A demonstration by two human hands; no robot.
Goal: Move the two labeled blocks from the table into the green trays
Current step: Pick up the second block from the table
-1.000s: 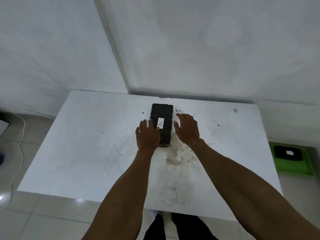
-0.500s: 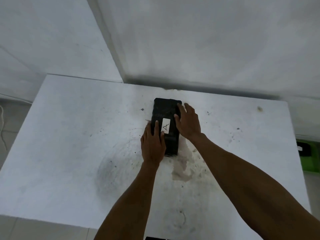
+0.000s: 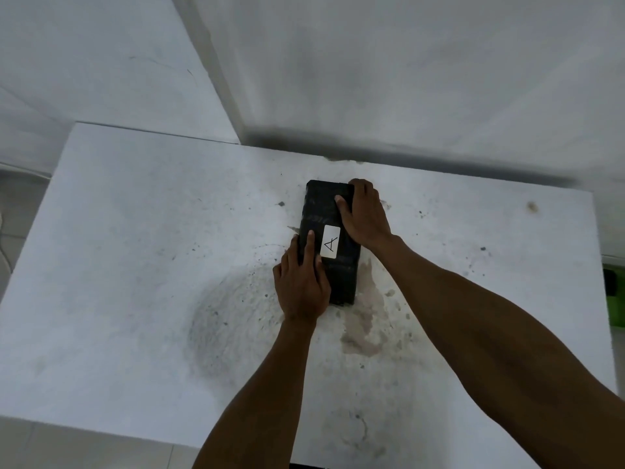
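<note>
- The black block point(image 3: 329, 238) with an "A" label point(image 3: 330, 245) is seen mid-frame on the white tabletop point(image 3: 135, 248).
- It is gripped by both hands: left hand point(image 3: 302, 282) fingers point(image 3: 309, 245) lie close together on its left side; right hand point(image 3: 365, 214) fingers are curled over its far right corner.
- A green tray point(image 3: 616, 306) is glimpsed at the right edge.

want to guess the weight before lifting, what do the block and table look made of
Block: matte black, slightly rough faces with a white paper label; maybe rubber, foam or wrapped brick, cannot tell which. Table: white, dull, grainy surface with stains and specks, looks like painted board or foam slab, uncertain.
</note>
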